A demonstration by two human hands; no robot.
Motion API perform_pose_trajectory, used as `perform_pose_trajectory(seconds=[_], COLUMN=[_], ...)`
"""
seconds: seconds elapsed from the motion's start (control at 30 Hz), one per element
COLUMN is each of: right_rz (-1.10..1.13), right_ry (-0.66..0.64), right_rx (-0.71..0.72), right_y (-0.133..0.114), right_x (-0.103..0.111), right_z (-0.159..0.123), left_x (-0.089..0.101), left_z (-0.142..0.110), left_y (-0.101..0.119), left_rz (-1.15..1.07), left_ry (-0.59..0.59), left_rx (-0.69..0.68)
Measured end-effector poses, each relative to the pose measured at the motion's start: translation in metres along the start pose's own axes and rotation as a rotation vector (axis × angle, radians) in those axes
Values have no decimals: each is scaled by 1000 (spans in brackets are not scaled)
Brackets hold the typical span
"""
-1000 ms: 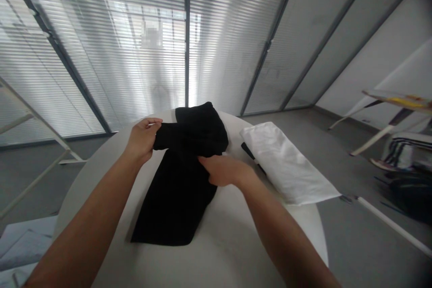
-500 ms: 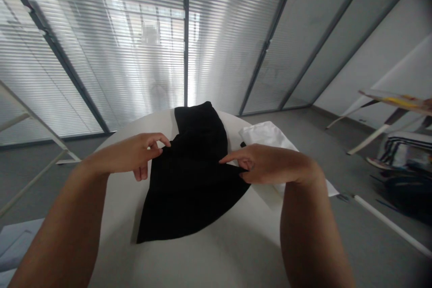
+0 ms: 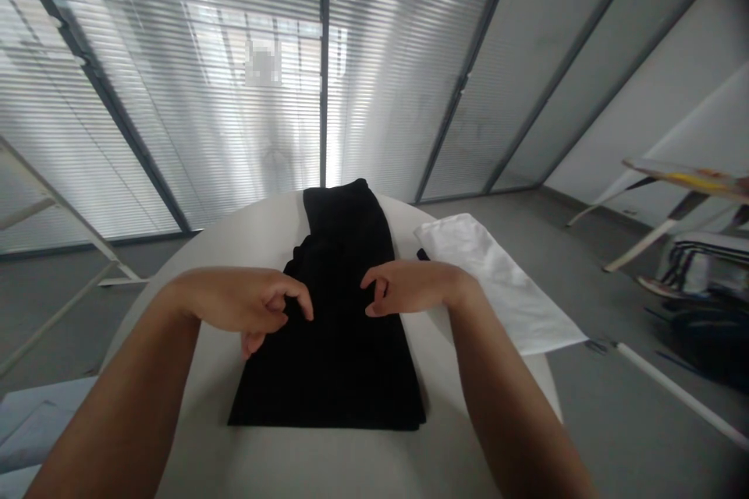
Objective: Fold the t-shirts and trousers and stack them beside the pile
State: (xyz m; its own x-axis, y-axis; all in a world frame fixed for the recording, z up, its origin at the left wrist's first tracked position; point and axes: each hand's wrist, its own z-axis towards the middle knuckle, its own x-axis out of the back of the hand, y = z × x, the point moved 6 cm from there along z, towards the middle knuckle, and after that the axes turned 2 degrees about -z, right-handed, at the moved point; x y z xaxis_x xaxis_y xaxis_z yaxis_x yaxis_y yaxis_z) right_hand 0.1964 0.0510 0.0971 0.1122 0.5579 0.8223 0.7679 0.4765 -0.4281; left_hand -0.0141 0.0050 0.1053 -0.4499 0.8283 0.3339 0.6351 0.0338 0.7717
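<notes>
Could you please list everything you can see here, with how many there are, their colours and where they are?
Folded garment: one, black, lengthwise on the table
Round table: one, white, under the garment
Folded cloth: one, white, right of the garment, overhanging the table edge
Striped item: one, black and white, far right
Dark bag: one, black, far right
Rod: one, white, on the floor, right
Left hand: one, fingertips at the garment
Right hand: one, fingertips at the garment
</notes>
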Motion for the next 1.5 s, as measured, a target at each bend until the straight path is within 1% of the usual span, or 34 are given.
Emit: perform_pose_trajectory(seconds=[0.1,0.17,0.2,0.23,0.27,0.3,0.37,0.43,0.5,0.53,0.57,0.6,0.67,0.73,0.8,0.87,0.97,1.07,1.17,1.23,1.3,1.4,1.5], right_rz=[-94,-140,-154,-164,-174,-187,-224,-272,-318,-338,-356,-372,-400,-420,-429,-428,-411,-353,-271,-236,-222,-207,-163], right_ry=[-56,-66,-64,-72,-94,-131,-232,-294,-287,-269,-250,-235,-217,-218,-231,-233,-216,-212,-243,-288,-340,-385,-402], right_rx=[71,135,165,191,208,214,199,185,199,219,239,253,267,278,303,339,400,473,576,633,657,667,674], right_y=[-13,-25,-32,-38,-43,-48,-55,-61,-68,-71,-75,-78,-82,-86,-90,-94,-98,-99,-100,-101,-102,-103,-104], right_x=[-15,-24,-29,-34,-40,-47,-63,-76,-85,-88,-90,-92,-96,-99,-101,-100,-93,-84,-83,-87,-93,-100,-101], right_z=[16,24,28,31,35,38,43,47,51,52,53,53,53,52,49,46,40,34,30,30,32,35,37], left_x=[0,2,4,8,14,21,38,52,59,61,62,61,57,54,53,54,53,52,57,62,65,69,70], left_z=[9,12,14,16,20,25,38,53,68,74,81,87,96,101,104,105,105,103,96,93,93,93,93], left_y=[-11,-17,-20,-23,-26,-30,-41,-57,-68,-71,-72,-72,-72,-72,-74,-75,-73,-68,-69,-76,-87,-106,-113], left_rz=[-20,-51,-66,-81,-100,-126,-184,-215,-200,-182,-165,-161,-175,-224,-292,-356,-439,-543,-629,-666,-651,-523,-353], left_ry=[-111,-182,-197,-183,-134,-55,171,401,590,662,708,718,689,651,641,649,666,624,605,580,555,561,563], left_rx=[23,28,23,14,4,-2,19,85,122,110,92,65,28,10,-6,-49,-144,-262,-320,-309,-257,-126,5])
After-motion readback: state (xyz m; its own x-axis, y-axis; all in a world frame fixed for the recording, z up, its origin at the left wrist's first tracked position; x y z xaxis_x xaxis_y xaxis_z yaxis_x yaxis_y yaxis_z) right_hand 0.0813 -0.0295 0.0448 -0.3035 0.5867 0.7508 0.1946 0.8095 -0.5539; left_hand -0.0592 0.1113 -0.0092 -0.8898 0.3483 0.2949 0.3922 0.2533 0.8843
